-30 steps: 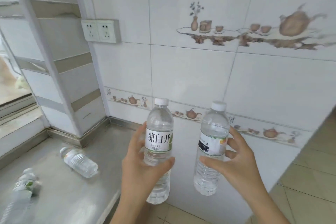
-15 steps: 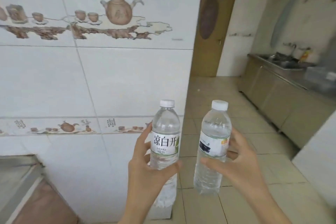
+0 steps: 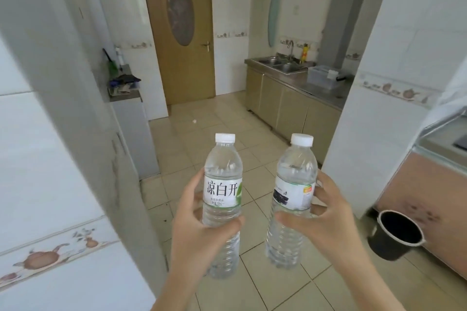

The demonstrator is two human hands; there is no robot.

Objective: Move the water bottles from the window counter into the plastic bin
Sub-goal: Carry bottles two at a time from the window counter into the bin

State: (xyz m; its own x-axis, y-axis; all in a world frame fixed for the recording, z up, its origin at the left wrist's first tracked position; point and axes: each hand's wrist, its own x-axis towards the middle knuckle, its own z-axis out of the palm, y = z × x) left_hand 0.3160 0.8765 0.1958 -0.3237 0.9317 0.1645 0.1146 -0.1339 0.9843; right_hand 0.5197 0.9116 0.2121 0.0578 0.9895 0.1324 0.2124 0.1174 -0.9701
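My left hand [image 3: 199,232] grips a clear water bottle [image 3: 222,184] with a white cap and a white label printed in black characters, held upright. My right hand [image 3: 326,219] grips a second clear water bottle [image 3: 294,177] with a white cap and a white, black and orange label, also upright. Both bottles are held side by side in front of me above the tiled floor. A translucent plastic bin [image 3: 322,77] stands far off on the steel kitchen counter [image 3: 326,92] next to the sink. The window counter is out of view.
A white tiled wall corner [image 3: 63,159] stands close on my left and a white pillar [image 3: 384,108] on my right. A black bucket [image 3: 394,233] sits on the floor at the right. Beige floor tiles [image 3: 202,134] run ahead to a wooden door [image 3: 179,30]. A cluttered ledge [image 3: 123,88] juts out at the left.
My view has swung right, away from the window counter and the wall, into the kitchen. Both hands keep the same hold on their bottles.
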